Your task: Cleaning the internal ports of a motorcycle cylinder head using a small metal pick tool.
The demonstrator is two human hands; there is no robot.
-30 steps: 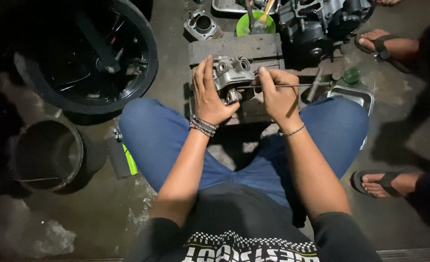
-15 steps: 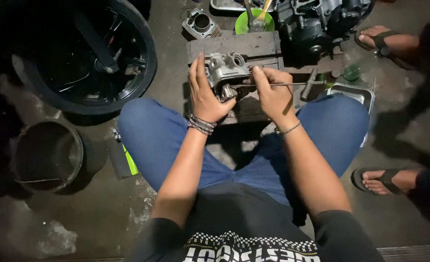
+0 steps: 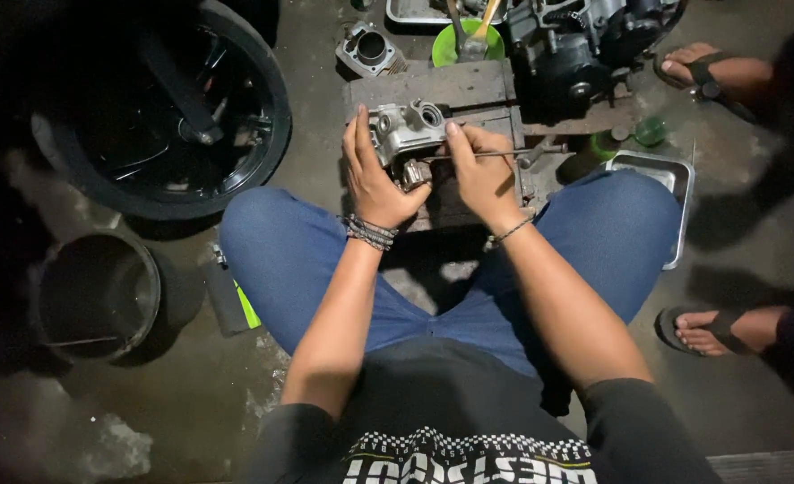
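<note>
Cylinder head (image 3: 404, 134) off the engine (image 3: 585, 45); our left hand (image 3: 375, 179) grips it, right hand (image 3: 482, 175) clasps a thin rod (image 3: 504, 154); work looks midway.

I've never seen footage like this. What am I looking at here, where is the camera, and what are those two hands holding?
The camera sits on a person's head and looks down, so you see their own arms, their knees in blue jeans and the floor.

The left hand grips a grey metal engine part, which rests on a worn wooden block. The right hand touches the same part and holds a thin metal rod tool that points to the right.

Around them on the concrete floor lie a black wheel with its tyre, a dark bucket, a green bowl, a larger engine and a metal tray. The sandalled feet at the right edge belong to other people.
</note>
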